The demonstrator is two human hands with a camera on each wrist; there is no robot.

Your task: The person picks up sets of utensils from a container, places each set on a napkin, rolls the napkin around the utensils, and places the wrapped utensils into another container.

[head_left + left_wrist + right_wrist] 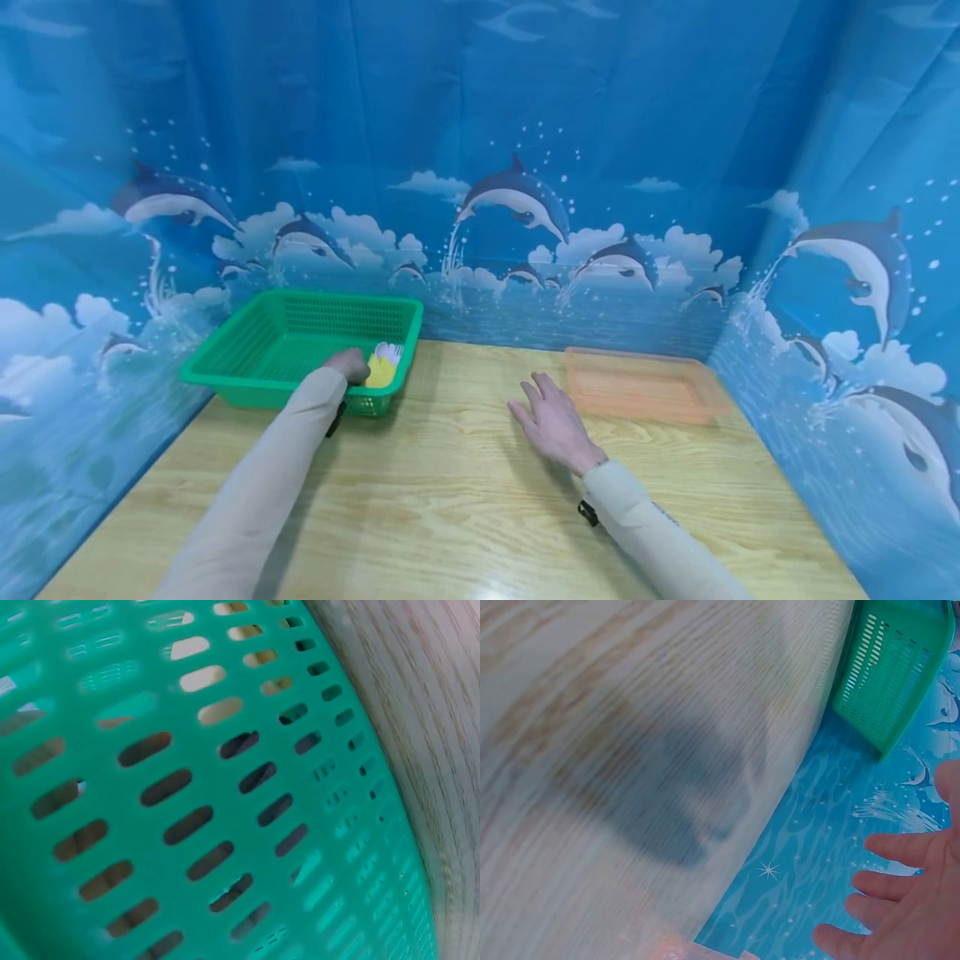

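In the head view a green plastic basket stands at the left of the table. My left hand reaches over its front rim, knuckles up, and its fingertips are hidden. Right beside that hand, in the basket's right end, lie a yellow item and pale cutlery, one piece showing fork tines. Through the slots of the basket wall, the left wrist view gives only fragments of the hand. My right hand hovers over the table with fingers spread and holds nothing; its fingers also show in the right wrist view.
A shallow, see-through orange tray sits at the back right of the wooden table, to the right of my right hand. A blue curtain with dolphins encloses the back and sides.
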